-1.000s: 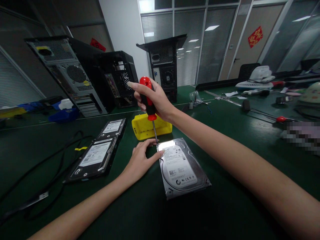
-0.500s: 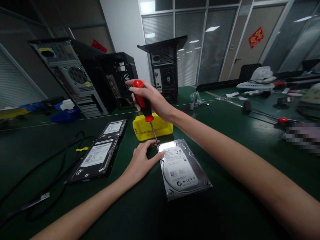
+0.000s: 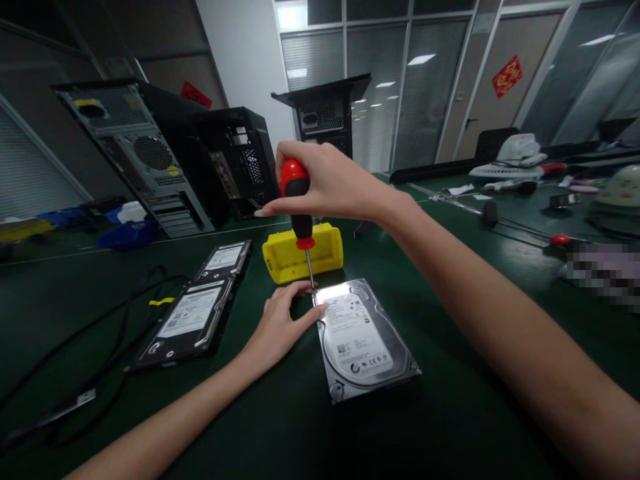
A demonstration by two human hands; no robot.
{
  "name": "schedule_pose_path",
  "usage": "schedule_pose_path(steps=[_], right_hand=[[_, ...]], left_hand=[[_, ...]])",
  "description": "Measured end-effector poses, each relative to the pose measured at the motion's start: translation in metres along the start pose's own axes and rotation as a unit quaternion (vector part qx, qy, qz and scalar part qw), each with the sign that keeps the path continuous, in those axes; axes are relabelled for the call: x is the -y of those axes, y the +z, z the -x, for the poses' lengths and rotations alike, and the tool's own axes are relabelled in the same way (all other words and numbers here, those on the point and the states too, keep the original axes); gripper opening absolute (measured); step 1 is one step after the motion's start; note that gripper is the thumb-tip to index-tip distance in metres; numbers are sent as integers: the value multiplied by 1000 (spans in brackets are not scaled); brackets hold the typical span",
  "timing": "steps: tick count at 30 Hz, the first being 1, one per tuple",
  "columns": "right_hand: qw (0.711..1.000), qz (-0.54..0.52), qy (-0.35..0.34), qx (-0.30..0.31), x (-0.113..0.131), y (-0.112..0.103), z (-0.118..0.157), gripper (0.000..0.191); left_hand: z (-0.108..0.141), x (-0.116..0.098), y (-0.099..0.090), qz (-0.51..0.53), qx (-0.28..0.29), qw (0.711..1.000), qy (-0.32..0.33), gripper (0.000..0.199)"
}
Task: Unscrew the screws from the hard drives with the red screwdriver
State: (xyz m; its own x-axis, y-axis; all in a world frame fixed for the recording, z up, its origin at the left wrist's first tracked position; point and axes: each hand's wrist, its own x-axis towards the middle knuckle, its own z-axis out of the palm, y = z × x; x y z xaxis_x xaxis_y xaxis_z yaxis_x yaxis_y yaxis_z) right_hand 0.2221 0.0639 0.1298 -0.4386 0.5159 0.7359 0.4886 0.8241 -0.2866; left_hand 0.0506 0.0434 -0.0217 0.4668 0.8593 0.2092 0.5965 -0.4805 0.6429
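A silver hard drive (image 3: 363, 337) with a white label lies on the green table in front of me. My left hand (image 3: 280, 320) holds its far left corner, thumb on the top face and fingers along the far side. My right hand (image 3: 335, 180) is closed round the red and black handle of a screwdriver (image 3: 302, 225), thumb stretched along the near side. The shaft points down, almost upright, and its tip meets the drive's far left corner. Whatever screw is under the tip is too small to make out.
Behind the drive stands a yellow bin (image 3: 327, 257). On the left lie a black hard drive (image 3: 193, 317), another drive (image 3: 227, 259) and black cables (image 3: 107, 333). Computer cases (image 3: 165, 160) stand at the back. Another screwdriver (image 3: 560, 239) and small tools lie on the right.
My right hand has turned round the handle, its back now facing up and its wrist raised. The screwdriver has become more upright. My left hand and the hard drive have stayed in place.
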Motion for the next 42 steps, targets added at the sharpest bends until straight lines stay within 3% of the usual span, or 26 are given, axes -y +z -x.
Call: schedule_pose_path(steps=[3,8,11,14,18,21,26,30,42], right_hand=[[1000,-5,-6,-16,-4,-4,0,28],[998,-44,39,-29,-16,-10,1,27],[996,-35,59,-49,-18,-28,3,34],[990,29,124,-64,-17,-50,8,52],[975,49,182,-116,-12,-69,11,49],[974,21,188,-128,-11,-74,12,49],[974,33,184,-128,-9,-79,13,53],[973,28,191,-123,-5,-84,15,53],[983,13,158,-89,-11,-86,17,45]], left_hand=[[0,1,0,1,-4,1000,0,45],[0,1,0,8,-2,1000,0,46],[2,-1,-1,14,5,1000,-7,47],[3,0,-3,2,-8,1000,-9,52],[-2,8,-14,-126,-74,987,61,43],[-7,15,-27,-302,-110,942,93,38],[-10,18,-33,-394,-29,918,22,42],[-14,15,-26,-431,-8,902,-27,41],[-39,4,-17,-503,30,864,-23,39]])
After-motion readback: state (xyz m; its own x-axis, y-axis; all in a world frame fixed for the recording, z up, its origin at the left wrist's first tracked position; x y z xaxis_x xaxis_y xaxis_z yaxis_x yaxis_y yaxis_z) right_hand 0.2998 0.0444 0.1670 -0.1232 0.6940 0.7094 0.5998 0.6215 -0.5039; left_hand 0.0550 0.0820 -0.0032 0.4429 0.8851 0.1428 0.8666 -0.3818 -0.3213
